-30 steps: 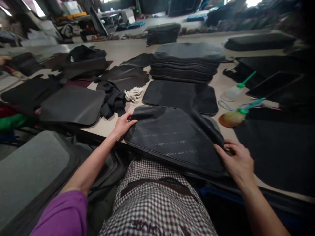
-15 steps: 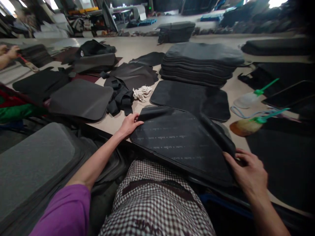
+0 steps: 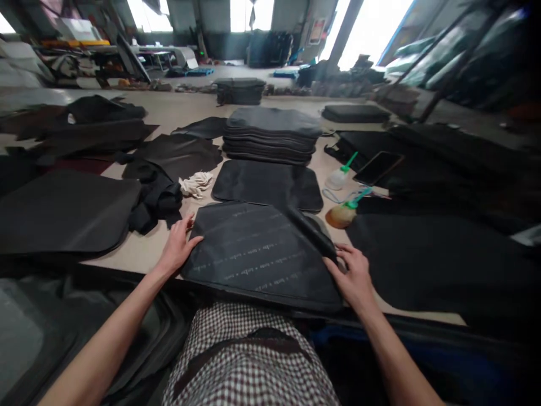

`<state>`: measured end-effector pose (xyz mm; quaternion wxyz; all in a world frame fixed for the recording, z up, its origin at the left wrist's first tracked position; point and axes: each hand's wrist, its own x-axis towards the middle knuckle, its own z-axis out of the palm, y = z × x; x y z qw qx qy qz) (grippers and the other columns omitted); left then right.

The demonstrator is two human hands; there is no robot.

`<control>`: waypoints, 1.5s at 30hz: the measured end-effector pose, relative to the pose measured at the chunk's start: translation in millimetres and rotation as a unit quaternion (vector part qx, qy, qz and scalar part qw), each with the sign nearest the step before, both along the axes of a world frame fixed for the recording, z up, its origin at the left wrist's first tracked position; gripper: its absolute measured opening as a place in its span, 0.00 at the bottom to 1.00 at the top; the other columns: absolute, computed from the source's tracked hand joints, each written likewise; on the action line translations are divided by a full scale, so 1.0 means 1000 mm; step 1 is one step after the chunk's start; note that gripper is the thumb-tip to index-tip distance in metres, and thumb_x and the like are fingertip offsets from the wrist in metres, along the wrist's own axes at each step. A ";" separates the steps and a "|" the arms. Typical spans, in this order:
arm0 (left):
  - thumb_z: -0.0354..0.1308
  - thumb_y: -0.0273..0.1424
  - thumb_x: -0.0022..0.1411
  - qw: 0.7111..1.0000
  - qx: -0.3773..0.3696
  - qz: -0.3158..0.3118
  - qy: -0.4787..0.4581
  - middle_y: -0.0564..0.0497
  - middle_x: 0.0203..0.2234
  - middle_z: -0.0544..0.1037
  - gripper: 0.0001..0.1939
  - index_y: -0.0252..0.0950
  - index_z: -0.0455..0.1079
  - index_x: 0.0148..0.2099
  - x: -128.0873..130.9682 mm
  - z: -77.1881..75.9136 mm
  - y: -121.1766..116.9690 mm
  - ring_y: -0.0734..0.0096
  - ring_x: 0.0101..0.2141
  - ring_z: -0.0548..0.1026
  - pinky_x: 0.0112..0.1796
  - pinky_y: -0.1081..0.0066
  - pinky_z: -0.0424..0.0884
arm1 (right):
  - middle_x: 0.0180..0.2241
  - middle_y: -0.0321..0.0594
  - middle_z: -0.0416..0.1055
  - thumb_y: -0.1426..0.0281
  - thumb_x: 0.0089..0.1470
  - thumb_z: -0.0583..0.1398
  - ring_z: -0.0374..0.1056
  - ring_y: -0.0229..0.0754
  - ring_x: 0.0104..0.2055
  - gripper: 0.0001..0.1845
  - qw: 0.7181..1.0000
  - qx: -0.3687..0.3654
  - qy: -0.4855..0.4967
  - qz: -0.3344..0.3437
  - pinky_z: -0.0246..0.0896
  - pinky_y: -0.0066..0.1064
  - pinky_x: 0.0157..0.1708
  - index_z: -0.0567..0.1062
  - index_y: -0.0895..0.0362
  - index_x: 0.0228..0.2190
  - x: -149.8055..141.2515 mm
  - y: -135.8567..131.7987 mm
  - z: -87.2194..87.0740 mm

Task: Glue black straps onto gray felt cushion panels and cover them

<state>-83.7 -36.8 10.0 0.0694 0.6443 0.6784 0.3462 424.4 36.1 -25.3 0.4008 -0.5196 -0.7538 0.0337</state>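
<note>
A black sheet (image 3: 253, 248) with rows of pale printed lettering lies at the table's near edge, over a grey-edged piece that peeks out at its right. My left hand (image 3: 180, 245) rests at the sheet's left edge, its thumb on the surface and its fingers apart. Closed on the right edge, my right hand (image 3: 353, 273) grips the sheet where its upper right side is curled into a fold. Just beyond lies a black rounded panel (image 3: 266, 183).
Behind that panel stands a stack of dark panels (image 3: 273, 135). To the right are a bottle of amber liquid (image 3: 340, 216), a clear bottle (image 3: 337, 179) and a phone (image 3: 379, 168). White gloves (image 3: 196, 184) and black strips (image 3: 154, 197) lie left.
My view has swung right and up. The left hand's grip at the upper left corner has loosened, and that corner's fold now lies flatter. My right hand still holds the curled edge.
</note>
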 end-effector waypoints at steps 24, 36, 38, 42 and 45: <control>0.55 0.44 0.68 0.993 0.001 -0.071 0.097 0.42 0.63 0.66 0.17 0.45 0.72 0.55 -0.019 -0.016 0.015 0.47 0.62 0.65 0.61 0.43 0.61 | 0.64 0.51 0.56 0.67 0.61 0.60 0.55 0.57 0.68 0.29 0.996 -0.059 0.064 0.003 0.60 0.58 0.63 0.63 0.48 0.62 -0.014 -0.013 0.023; 0.47 0.38 0.74 0.995 -0.064 -0.072 0.030 0.48 0.63 0.71 0.16 0.44 0.73 0.56 -0.005 0.001 0.003 0.58 0.67 0.61 0.66 0.46 0.57 | 0.51 0.45 0.76 0.69 0.65 0.54 0.70 0.54 0.53 0.16 0.984 -0.007 -0.134 0.115 0.66 0.51 0.51 0.78 0.52 0.49 -0.002 0.005 0.012; 0.46 0.37 0.74 0.996 -0.064 -0.057 0.027 0.48 0.62 0.72 0.16 0.44 0.72 0.56 -0.005 0.000 0.001 0.59 0.66 0.62 0.66 0.47 0.57 | 0.52 0.46 0.75 0.69 0.65 0.54 0.69 0.53 0.54 0.16 0.984 -0.008 -0.130 0.123 0.65 0.51 0.53 0.78 0.53 0.48 0.001 0.007 0.010; 0.47 0.38 0.74 0.999 -0.038 -0.023 0.023 0.45 0.61 0.72 0.16 0.42 0.71 0.56 -0.008 0.004 0.003 0.60 0.63 0.66 0.64 0.51 0.61 | 0.53 0.46 0.73 0.66 0.65 0.54 0.68 0.53 0.55 0.14 0.985 -0.026 -0.104 0.132 0.64 0.51 0.56 0.78 0.52 0.45 0.005 0.012 0.014; 0.45 0.40 0.75 0.999 -0.012 -0.002 0.035 0.42 0.62 0.70 0.20 0.39 0.68 0.60 -0.006 0.018 0.016 0.60 0.63 0.67 0.63 0.55 0.62 | 0.55 0.47 0.71 0.62 0.66 0.52 0.67 0.54 0.59 0.15 0.990 -0.036 -0.096 0.094 0.62 0.52 0.58 0.76 0.52 0.45 -0.001 0.022 0.025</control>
